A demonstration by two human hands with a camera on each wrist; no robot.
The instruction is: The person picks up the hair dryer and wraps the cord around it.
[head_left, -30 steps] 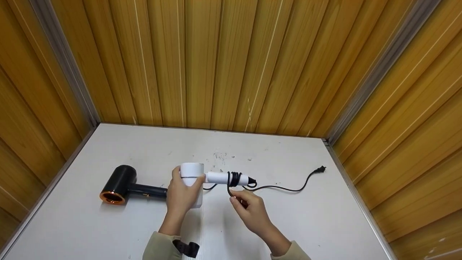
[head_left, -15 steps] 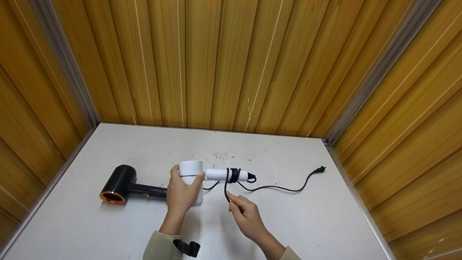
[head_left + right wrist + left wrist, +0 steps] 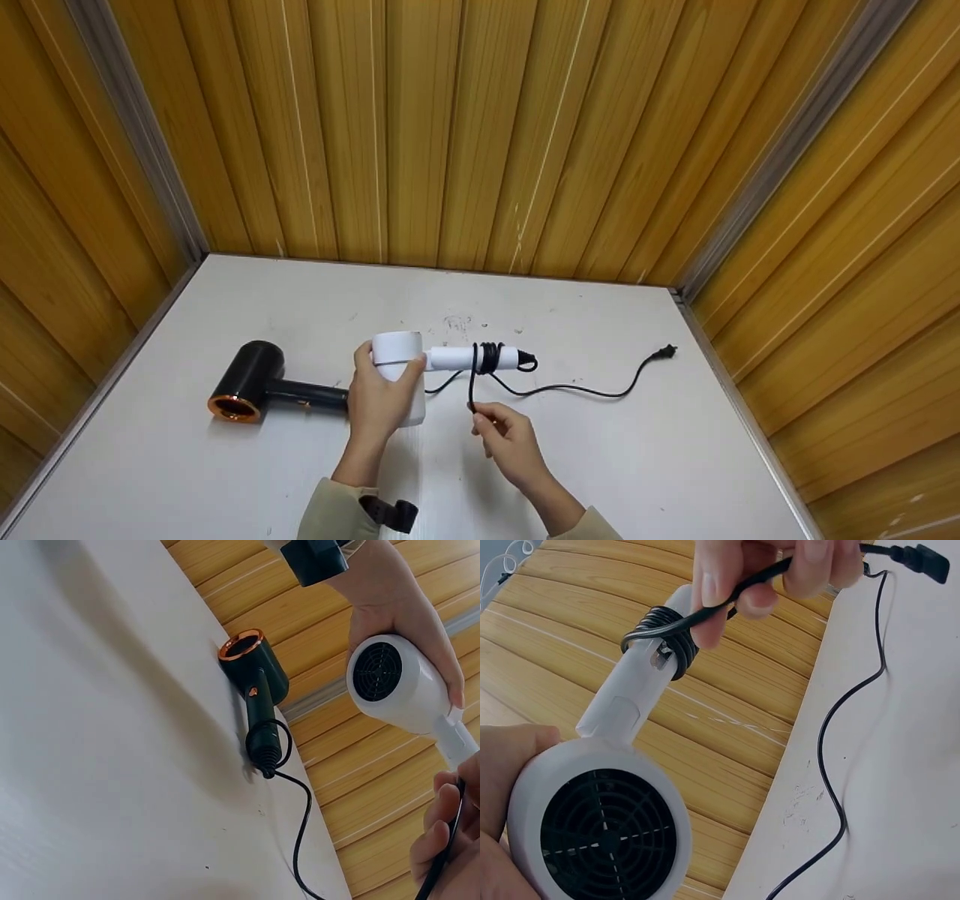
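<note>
My left hand [image 3: 379,401] grips the barrel of a white hair dryer [image 3: 397,349], held over the table with its handle pointing right. Several turns of its black cord [image 3: 490,358] wrap the handle towards the tip. My right hand [image 3: 510,442] pinches the cord just below and in front of the handle, with the length between hand and handle drawn straight. In the left wrist view, the round rear grille [image 3: 609,836] faces the camera, and a black plug [image 3: 926,562] sticks out beyond the right hand's fingers. The right wrist view shows the cord running through the curled fingers [image 3: 442,814].
A dark hair dryer [image 3: 247,379] with a copper-coloured nozzle ring lies at the left of the white table [image 3: 637,450]. Its black cord trails behind the white dryer to a plug [image 3: 666,352] at the right. Wood-patterned panels [image 3: 480,135] enclose the back and sides.
The white hair dryer has risen slightly, handle included. My right hand has shifted a little left and towards me, with a longer stretch of cord between it and the handle. The dark dryer stays put.
</note>
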